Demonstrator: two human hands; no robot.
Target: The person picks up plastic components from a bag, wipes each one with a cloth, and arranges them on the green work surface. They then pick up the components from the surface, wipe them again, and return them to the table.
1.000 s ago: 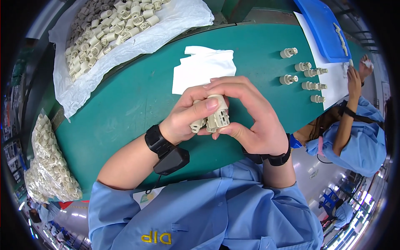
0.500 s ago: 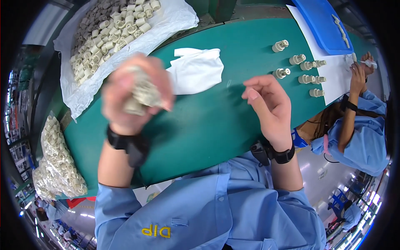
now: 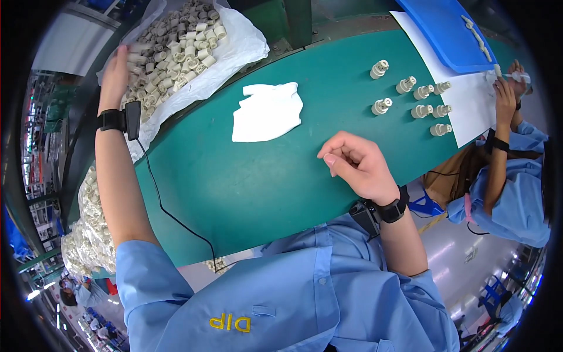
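Note:
My left hand reaches over a heap of cream cylindrical plastic parts at the far left. Its one clearly visible digit is stretched out, and the other fingers are mostly hidden. Several parts beside that hand are smeared by motion. My right hand hovers over the green table, its fingers loosely curled in with nothing seen in them. A white cloth-like piece lies flat between the hands. Beyond my right hand stand several cream stepped plastic fittings in loose rows.
White sheeting lines the heap. A clear bag of similar parts rests at the table's left edge. A black cable hangs from my left wrist. At right are a blue tray, white paper and a co-worker's hands.
My left hand, which held a cluster of cream parts over the table, has moved far left to the heap. My right hand has drawn nearer to me and left, its fingers curling more.

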